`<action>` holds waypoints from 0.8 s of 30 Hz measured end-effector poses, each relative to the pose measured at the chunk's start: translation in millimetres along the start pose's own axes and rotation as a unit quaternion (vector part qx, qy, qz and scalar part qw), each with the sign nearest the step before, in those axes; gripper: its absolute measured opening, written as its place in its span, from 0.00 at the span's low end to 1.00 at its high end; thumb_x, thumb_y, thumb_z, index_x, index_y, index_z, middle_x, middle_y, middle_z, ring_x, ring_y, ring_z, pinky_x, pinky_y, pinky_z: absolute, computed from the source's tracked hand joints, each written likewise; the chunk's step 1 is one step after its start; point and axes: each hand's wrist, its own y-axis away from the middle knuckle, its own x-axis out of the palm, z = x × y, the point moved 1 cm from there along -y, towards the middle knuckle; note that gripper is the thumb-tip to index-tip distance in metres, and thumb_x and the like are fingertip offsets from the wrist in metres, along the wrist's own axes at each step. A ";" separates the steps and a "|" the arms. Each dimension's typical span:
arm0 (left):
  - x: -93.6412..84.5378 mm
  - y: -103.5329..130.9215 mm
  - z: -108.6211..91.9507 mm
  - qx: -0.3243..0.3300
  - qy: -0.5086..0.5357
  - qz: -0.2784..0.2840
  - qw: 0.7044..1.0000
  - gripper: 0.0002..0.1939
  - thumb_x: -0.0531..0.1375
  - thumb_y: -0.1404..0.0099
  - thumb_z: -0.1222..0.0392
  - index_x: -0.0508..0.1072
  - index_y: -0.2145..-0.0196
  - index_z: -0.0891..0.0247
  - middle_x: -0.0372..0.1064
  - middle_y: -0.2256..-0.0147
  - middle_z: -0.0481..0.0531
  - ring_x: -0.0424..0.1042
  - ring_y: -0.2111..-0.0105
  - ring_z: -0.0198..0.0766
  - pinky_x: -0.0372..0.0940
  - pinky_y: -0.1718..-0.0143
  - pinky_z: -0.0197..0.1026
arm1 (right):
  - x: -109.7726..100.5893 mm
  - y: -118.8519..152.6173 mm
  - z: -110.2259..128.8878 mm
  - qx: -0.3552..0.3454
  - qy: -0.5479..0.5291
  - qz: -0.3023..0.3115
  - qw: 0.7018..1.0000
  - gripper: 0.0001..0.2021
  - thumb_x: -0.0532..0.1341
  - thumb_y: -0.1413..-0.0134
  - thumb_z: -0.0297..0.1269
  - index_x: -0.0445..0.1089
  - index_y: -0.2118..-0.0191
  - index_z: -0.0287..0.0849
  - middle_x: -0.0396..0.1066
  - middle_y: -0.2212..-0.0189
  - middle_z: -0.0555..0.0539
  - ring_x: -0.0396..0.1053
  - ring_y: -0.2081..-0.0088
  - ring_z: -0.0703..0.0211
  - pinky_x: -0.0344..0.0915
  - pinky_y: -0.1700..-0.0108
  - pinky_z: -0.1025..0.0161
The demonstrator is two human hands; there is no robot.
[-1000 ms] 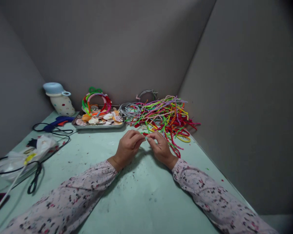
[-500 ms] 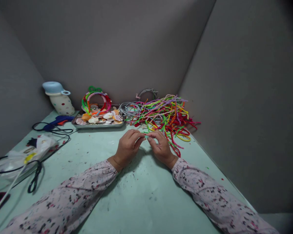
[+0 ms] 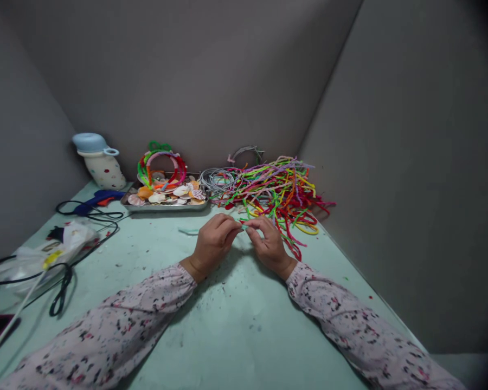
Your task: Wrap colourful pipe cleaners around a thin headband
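Above the middle of the pale green table, my left hand (image 3: 216, 242) pinches a light green fuzzy stem (image 3: 189, 232), whose end sticks out to the left behind the knuckles. My right hand (image 3: 267, 244) pinches the same stem at the fingertips, nearly touching the left ones. Only a small bit of it shows between the two hands. Just behind and to the right of my right hand lies a heap of colourful fuzzy stems (image 3: 284, 187). The fingers hide most of what they hold.
A metal tray (image 3: 166, 208) of shells carries colourful wrapped rings (image 3: 180, 168). Beside it lie coiled grey wires (image 3: 217, 180). At the left are a bottle (image 3: 106, 170), a blue tool (image 3: 95, 200), black cable (image 3: 67, 276) and a plastic bag (image 3: 75, 238). Grey walls surround the table (image 3: 228, 336).
A light green stem end now shows to the left of my left hand. Both hands keep nearly the same place and pinch. The view has shifted slightly.
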 end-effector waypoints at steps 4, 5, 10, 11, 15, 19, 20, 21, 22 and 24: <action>-0.1 -0.7 0.0 0.004 0.002 -0.005 1.000 0.05 0.56 0.34 0.61 0.72 0.64 0.61 0.69 0.67 0.53 0.68 0.65 0.37 0.65 0.62 0.40 | 0.3 0.0 -0.2 -0.003 -0.002 -0.003 1.000 0.06 0.55 0.40 0.36 0.69 0.60 0.47 0.71 0.65 0.47 0.67 0.60 0.54 0.62 0.56 0.54; 0.0 -0.9 0.0 0.005 0.003 -0.007 1.000 0.05 0.56 0.35 0.61 0.71 0.64 0.61 0.69 0.67 0.52 0.68 0.65 0.37 0.65 0.62 0.40 | 0.3 0.0 -0.1 -0.004 -0.003 -0.004 1.000 0.06 0.55 0.40 0.35 0.69 0.60 0.47 0.71 0.65 0.47 0.67 0.60 0.54 0.62 0.56 0.54; 0.6 -0.7 0.9 0.006 0.005 -0.012 1.000 0.04 0.57 0.35 0.62 0.72 0.64 0.61 0.69 0.67 0.52 0.68 0.64 0.37 0.65 0.62 0.40 | -0.1 0.1 1.0 -0.009 -0.002 -0.001 1.000 0.06 0.55 0.40 0.35 0.68 0.60 0.46 0.71 0.65 0.47 0.67 0.61 0.55 0.62 0.56 0.55; 0.6 -0.4 1.1 0.006 0.006 -0.014 1.000 0.04 0.57 0.35 0.62 0.72 0.64 0.61 0.70 0.67 0.52 0.68 0.64 0.37 0.65 0.62 0.40 | -0.2 0.1 1.2 -0.010 -0.001 0.000 1.000 0.06 0.55 0.40 0.35 0.68 0.60 0.46 0.71 0.65 0.47 0.67 0.60 0.55 0.62 0.56 0.55; -0.2 1.1 1.5 0.002 0.008 -0.010 1.000 0.04 0.57 0.35 0.62 0.72 0.64 0.61 0.69 0.67 0.53 0.68 0.64 0.37 0.65 0.62 0.40 | -0.4 0.2 1.5 -0.013 -0.001 0.004 1.000 0.06 0.55 0.40 0.35 0.68 0.60 0.47 0.71 0.65 0.47 0.66 0.60 0.55 0.62 0.56 0.54; -0.9 1.1 0.9 -0.002 0.007 -0.005 1.000 0.04 0.56 0.35 0.62 0.72 0.64 0.61 0.69 0.67 0.53 0.68 0.64 0.37 0.65 0.63 0.40 | -0.1 0.2 1.4 -0.014 -0.003 0.002 1.000 0.06 0.55 0.40 0.35 0.68 0.60 0.47 0.70 0.65 0.47 0.66 0.60 0.55 0.62 0.56 0.54; -0.9 0.8 0.6 -0.001 0.007 -0.007 1.000 0.04 0.57 0.35 0.62 0.72 0.64 0.61 0.69 0.67 0.53 0.68 0.64 0.37 0.64 0.62 0.40 | -0.1 0.2 1.4 -0.014 -0.003 0.001 1.000 0.06 0.55 0.40 0.35 0.68 0.60 0.46 0.70 0.65 0.47 0.66 0.60 0.55 0.62 0.56 0.54; -0.8 0.6 0.4 0.001 0.007 -0.009 1.000 0.04 0.57 0.35 0.62 0.71 0.64 0.61 0.69 0.67 0.52 0.68 0.64 0.37 0.64 0.62 0.40 | -0.1 0.1 1.5 -0.014 -0.003 0.000 1.000 0.05 0.55 0.40 0.34 0.68 0.60 0.46 0.70 0.65 0.47 0.66 0.60 0.55 0.62 0.56 0.54; -0.6 0.3 0.1 0.002 0.006 -0.012 1.000 0.03 0.57 0.35 0.63 0.71 0.64 0.61 0.69 0.67 0.52 0.68 0.64 0.37 0.64 0.62 0.40 | -0.1 0.1 1.6 -0.014 -0.003 0.000 1.000 0.05 0.55 0.40 0.34 0.68 0.60 0.46 0.70 0.65 0.47 0.66 0.60 0.55 0.62 0.56 0.55; -0.4 -0.1 -0.4 0.002 0.004 -0.016 1.000 0.02 0.57 0.36 0.63 0.70 0.64 0.61 0.69 0.68 0.52 0.67 0.65 0.37 0.64 0.63 0.40 | -0.1 0.0 1.7 -0.015 -0.002 -0.002 1.000 0.05 0.55 0.40 0.34 0.68 0.60 0.46 0.70 0.65 0.47 0.66 0.61 0.55 0.62 0.56 0.55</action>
